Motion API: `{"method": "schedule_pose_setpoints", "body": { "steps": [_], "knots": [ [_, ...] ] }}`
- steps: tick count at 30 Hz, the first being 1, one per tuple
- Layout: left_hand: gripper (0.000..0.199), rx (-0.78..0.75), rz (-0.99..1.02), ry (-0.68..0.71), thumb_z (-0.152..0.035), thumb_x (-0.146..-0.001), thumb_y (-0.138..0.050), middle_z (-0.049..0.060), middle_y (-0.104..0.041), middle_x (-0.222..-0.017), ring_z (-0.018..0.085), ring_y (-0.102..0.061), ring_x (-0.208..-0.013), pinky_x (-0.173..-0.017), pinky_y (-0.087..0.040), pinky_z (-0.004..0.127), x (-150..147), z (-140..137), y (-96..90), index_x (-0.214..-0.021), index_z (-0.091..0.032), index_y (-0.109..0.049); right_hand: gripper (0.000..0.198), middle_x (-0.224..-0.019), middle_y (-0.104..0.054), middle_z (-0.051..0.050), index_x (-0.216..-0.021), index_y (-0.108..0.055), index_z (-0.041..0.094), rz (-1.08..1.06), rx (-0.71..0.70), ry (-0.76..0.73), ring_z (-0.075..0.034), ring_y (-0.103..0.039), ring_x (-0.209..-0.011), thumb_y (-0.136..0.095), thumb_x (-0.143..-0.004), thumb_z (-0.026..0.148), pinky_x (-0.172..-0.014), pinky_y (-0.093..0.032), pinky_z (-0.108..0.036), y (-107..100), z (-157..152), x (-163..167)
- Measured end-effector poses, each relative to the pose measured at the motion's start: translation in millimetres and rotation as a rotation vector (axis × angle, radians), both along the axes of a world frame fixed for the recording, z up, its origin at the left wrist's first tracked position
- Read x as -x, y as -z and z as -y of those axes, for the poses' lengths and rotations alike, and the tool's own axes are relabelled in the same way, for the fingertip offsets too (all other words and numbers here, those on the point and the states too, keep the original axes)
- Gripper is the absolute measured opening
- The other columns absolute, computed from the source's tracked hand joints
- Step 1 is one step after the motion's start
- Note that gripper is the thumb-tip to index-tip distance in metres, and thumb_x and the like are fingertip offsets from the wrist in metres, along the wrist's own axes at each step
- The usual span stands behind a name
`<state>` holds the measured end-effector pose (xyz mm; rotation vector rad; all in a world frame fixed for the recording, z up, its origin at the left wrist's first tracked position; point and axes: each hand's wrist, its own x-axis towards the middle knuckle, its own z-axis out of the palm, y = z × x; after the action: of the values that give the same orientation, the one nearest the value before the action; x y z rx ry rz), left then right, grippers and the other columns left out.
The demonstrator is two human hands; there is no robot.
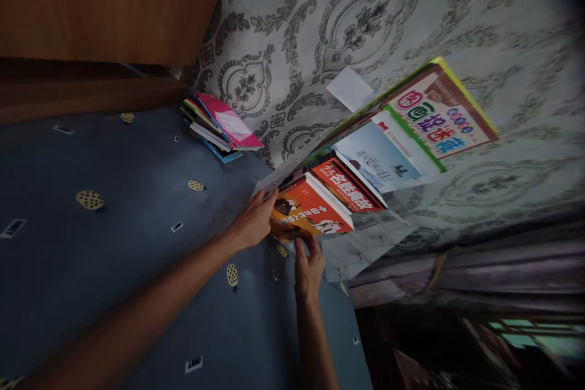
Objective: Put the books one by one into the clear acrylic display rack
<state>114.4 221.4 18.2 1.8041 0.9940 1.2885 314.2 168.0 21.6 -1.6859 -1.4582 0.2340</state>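
Note:
An orange book (315,210) with Chinese lettering and animal pictures stands foremost in a clear plastic book rack (354,256). My left hand (256,219) grips its left edge with fingers bent. At its lower edge my right hand (309,265) is closed, thumb and fingers curled around the near corner. Just behind stands a red book (350,186) with white lettering. Farther back in the rack are a pale blue book (381,155) and a tall picture book (445,116) with a yellow-green border.
On the blue cloth (150,256) with pineapple prints, a small stack of books (223,125) leans by the patterned wall (356,18). A white card (350,90) sticks up behind the rack. Wooden furniture (100,6) fills the upper left; a purplish curtain (479,268) hangs at right.

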Motion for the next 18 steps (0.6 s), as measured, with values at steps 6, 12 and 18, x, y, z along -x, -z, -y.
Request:
{"method": "schedule_pose_setpoints", "body": {
  "steps": [6, 12, 18],
  "knots": [
    [0.061, -0.083, 0.135, 0.011, 0.001, -0.083, -0.038, 0.016, -0.057, -0.14, 0.025, -0.051, -0.135, -0.12, -0.037, 0.048, 3.5, -3.6, 7.4, -0.141, -0.013, -0.05, 0.05, -0.113, -0.075, -0.016, -0.108, -0.071, 0.015, -0.004, -0.031, 0.031, -0.035, -0.066, -0.11, -0.059, -0.08, 0.055, -0.097, -0.047, -0.047, 6.2, -0.8, -3.9],
    [0.058, -0.068, 0.103, -0.044, 0.002, -0.083, -0.036, 0.014, -0.058, -0.137, 0.024, -0.052, -0.133, -0.12, -0.036, 0.049, 1.1, -1.1, 6.2, -0.137, -0.014, -0.051, 0.052, -0.115, -0.075, -0.015, -0.112, -0.071, 0.016, 0.025, -0.057, 0.036, -0.034, -0.066, -0.111, -0.058, -0.082, 0.056, -0.097, -0.047, -0.047, 9.7, 0.5, -1.7],
    [0.057, -0.051, 0.112, -0.045, 0.001, -0.083, -0.037, 0.012, -0.059, -0.134, 0.023, -0.053, -0.131, -0.121, -0.036, 0.047, -0.9, -1.3, 3.9, -0.136, -0.017, -0.052, 0.047, -0.109, -0.076, -0.014, -0.106, -0.072, 0.017, 0.089, -0.054, 0.037, -0.034, -0.066, -0.106, -0.06, -0.082, 0.055, -0.093, -0.046, -0.045, 0.9, 3.8, 6.3]
  ]
}}
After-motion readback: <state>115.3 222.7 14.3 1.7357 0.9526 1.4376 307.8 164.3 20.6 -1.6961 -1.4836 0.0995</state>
